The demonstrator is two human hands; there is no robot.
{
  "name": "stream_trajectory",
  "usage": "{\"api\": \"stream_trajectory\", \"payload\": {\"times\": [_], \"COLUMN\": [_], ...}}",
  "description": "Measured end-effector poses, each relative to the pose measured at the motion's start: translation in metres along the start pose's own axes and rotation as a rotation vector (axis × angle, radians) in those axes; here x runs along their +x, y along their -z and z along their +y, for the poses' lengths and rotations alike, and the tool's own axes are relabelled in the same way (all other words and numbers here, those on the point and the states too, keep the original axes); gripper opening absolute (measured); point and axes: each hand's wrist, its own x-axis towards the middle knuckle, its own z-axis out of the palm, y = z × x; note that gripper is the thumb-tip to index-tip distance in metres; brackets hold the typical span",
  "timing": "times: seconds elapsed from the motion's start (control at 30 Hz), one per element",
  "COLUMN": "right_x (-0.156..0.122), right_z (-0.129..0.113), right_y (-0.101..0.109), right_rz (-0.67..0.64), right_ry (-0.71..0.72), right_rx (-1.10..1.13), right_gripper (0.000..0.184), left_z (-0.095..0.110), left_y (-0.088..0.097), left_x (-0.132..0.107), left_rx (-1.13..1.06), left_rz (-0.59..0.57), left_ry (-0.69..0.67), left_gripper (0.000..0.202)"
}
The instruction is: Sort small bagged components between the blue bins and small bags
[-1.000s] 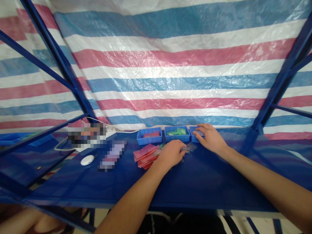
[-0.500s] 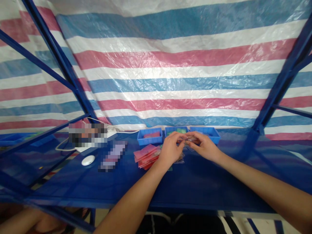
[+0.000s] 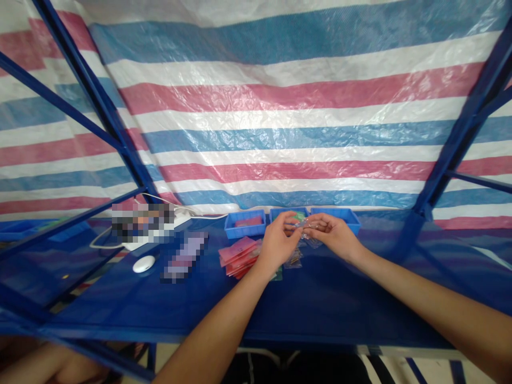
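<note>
Between the fingertips of both hands is a small clear plastic bag point(image 3: 304, 228), above the table and in front of the blue trays; its contents are too small to make out. My left hand point(image 3: 281, 239) pinches its left side, and my right hand point(image 3: 336, 238) pinches the right side. Below my left hand lie more small clear bags point(image 3: 295, 260) with brownish bits inside. A fanned pile of pink and red packets point(image 3: 239, 257) lies left of my left wrist, which covers part of it. Something green point(image 3: 277, 275) peeks out beneath that wrist.
Along the back stand a left blue tray point(image 3: 245, 230) with pink packets, a middle one with green packets point(image 3: 299, 215), and a right blue tray point(image 3: 352, 217). A white oval case point(image 3: 144, 264) and a power strip point(image 3: 182, 217) with cables lie left. A person's limb point(image 3: 40, 365) shows lower left.
My fingers have shifted slightly on the clear bag, and more of it shows between them. The small bags below my left hand are more exposed now.
</note>
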Motion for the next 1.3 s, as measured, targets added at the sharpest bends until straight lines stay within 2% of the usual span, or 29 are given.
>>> {"api": "stream_trajectory", "payload": {"times": [0.1,0.27,0.47,0.77,1.03,1.3], "right_x": [0.001,0.001,0.001,-0.001,0.0,0.002], "right_z": [0.0,0.002,-0.001,-0.003,-0.003,0.002], "right_y": [0.002,0.005,0.001,-0.002,-0.003,0.005], "right_rz": [0.032,0.023,-0.019,-0.049,-0.012,0.071], "right_ry": [0.016,0.005,-0.003,-0.042,-0.086,-0.052], "right_rx": [0.009,0.008,0.011,-0.046,0.045,-0.009], "right_gripper": [0.042,0.042,0.043,0.042,0.044,0.046], "left_z": [-0.005,-0.005,-0.003,-0.003,-0.009,-0.013], "left_y": [0.0,0.0,-0.001,-0.001,-0.001,0.002], "left_x": [0.0,-0.001,0.001,0.002,0.002,0.006], "left_rx": [-0.011,-0.023,-0.025,-0.029,-0.094,0.011], "left_rz": [-0.033,-0.063,-0.026,-0.033,-0.038,0.01], "left_ry": [0.043,0.023,0.02,0.05,0.041,0.05], "left_gripper": [0.04,0.037,0.025,0.028,0.03,0.033]}}
